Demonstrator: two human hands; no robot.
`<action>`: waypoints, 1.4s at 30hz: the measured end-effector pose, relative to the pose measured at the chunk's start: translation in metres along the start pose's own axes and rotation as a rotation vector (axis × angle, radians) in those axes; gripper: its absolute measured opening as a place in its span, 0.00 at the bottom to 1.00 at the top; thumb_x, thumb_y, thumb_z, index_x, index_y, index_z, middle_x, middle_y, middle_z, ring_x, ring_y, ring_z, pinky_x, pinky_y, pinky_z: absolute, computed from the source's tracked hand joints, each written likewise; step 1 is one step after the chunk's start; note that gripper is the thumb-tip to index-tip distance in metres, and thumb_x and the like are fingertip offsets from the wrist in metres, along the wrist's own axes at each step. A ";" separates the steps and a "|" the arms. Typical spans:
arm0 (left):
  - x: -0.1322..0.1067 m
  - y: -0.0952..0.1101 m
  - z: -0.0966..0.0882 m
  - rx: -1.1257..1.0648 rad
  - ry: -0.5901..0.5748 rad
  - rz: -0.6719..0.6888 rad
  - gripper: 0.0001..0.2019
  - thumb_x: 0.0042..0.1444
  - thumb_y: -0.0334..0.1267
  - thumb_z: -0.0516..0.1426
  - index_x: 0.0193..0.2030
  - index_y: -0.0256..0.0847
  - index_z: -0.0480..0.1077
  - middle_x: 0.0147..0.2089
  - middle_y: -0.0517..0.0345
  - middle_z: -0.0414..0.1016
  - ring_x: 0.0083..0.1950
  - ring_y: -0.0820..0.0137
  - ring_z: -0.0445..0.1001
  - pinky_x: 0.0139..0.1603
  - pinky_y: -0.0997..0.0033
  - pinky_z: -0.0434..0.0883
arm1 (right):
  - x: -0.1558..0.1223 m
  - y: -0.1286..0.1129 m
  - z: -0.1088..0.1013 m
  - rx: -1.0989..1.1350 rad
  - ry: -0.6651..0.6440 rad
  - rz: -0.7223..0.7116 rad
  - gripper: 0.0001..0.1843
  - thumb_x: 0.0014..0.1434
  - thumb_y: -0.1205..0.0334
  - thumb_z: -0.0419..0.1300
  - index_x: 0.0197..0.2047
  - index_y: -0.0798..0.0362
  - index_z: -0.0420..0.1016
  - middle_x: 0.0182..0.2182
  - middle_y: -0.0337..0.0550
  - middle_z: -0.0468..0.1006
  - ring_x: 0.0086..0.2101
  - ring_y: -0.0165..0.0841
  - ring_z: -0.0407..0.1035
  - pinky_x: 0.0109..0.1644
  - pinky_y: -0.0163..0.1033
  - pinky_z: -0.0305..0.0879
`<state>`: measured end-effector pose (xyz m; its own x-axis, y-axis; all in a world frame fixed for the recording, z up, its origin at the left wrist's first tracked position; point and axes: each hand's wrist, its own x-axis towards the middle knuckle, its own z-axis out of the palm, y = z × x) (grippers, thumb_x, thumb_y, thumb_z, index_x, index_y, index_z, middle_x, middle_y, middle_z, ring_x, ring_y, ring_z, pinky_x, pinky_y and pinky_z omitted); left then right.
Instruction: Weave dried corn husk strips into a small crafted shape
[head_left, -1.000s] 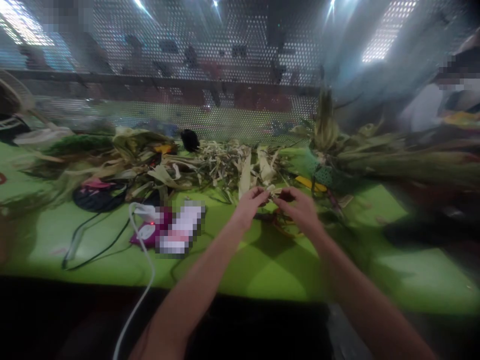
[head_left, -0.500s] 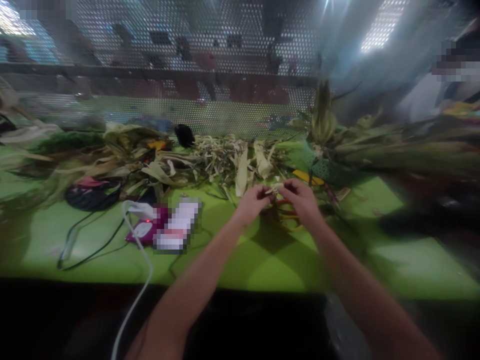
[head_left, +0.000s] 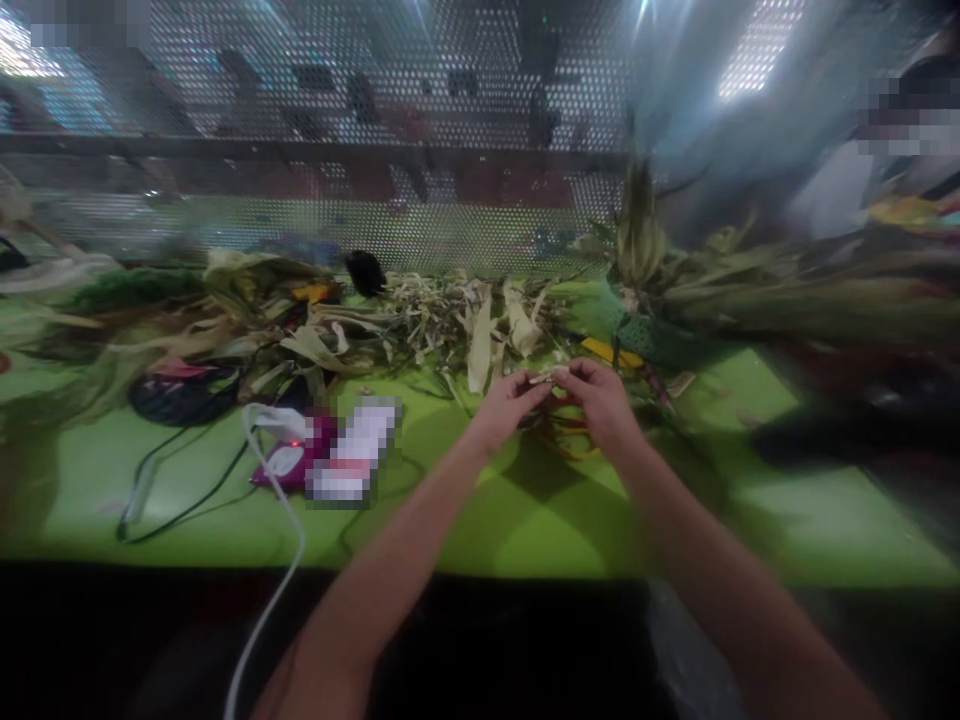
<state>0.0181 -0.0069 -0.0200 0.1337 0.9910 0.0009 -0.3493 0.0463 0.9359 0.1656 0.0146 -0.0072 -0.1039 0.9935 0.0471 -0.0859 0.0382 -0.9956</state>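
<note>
My left hand (head_left: 504,405) and my right hand (head_left: 600,398) meet above the green table (head_left: 525,520), fingertips pinched together on a small pale strip of dried husk (head_left: 546,375). Both hands are closed on it. Right under them lie orange-handled scissors (head_left: 566,432). A pile of dried corn husks (head_left: 450,320) lies just beyond my hands.
A pink device with a white cable (head_left: 289,455) and a black cord lie to the left. A dark round pouch (head_left: 180,392) sits further left. Bundled corn leaves in green netting (head_left: 660,330) stretch to the right. A perforated metal screen (head_left: 375,150) stands behind. Another person (head_left: 862,200) is at far right.
My two hands have closed the gap between them and now pinch the husk strip together; the view has shifted slightly.
</note>
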 end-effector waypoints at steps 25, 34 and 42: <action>0.008 0.006 -0.007 0.028 0.217 0.098 0.17 0.42 0.46 0.68 0.34 0.38 0.71 0.30 0.62 0.71 0.32 0.76 0.68 0.38 0.75 0.67 | 0.005 0.013 0.005 -0.257 -0.080 -0.228 0.12 0.47 0.55 0.65 0.31 0.54 0.73 0.25 0.38 0.75 0.25 0.30 0.66 0.30 0.36 0.63; 0.016 -0.002 -0.016 -0.010 0.250 0.077 0.15 0.43 0.45 0.67 0.25 0.37 0.69 0.24 0.64 0.66 0.28 0.78 0.63 0.34 0.76 0.63 | 0.004 0.020 0.007 -0.434 -0.128 -0.333 0.07 0.53 0.60 0.61 0.34 0.54 0.75 0.29 0.41 0.78 0.30 0.33 0.69 0.37 0.38 0.65; 0.014 0.001 -0.013 -0.375 0.199 -0.071 0.14 0.39 0.39 0.69 0.29 0.37 0.71 0.27 0.62 0.71 0.29 0.77 0.68 0.37 0.74 0.68 | -0.004 0.014 0.007 -0.735 -0.100 -0.718 0.07 0.62 0.60 0.57 0.37 0.51 0.74 0.36 0.47 0.77 0.39 0.39 0.70 0.44 0.43 0.65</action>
<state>0.0070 0.0088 -0.0234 0.0005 0.9869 -0.1614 -0.6636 0.1210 0.7382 0.1580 0.0105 -0.0212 -0.3521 0.6987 0.6228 0.4635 0.7083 -0.5325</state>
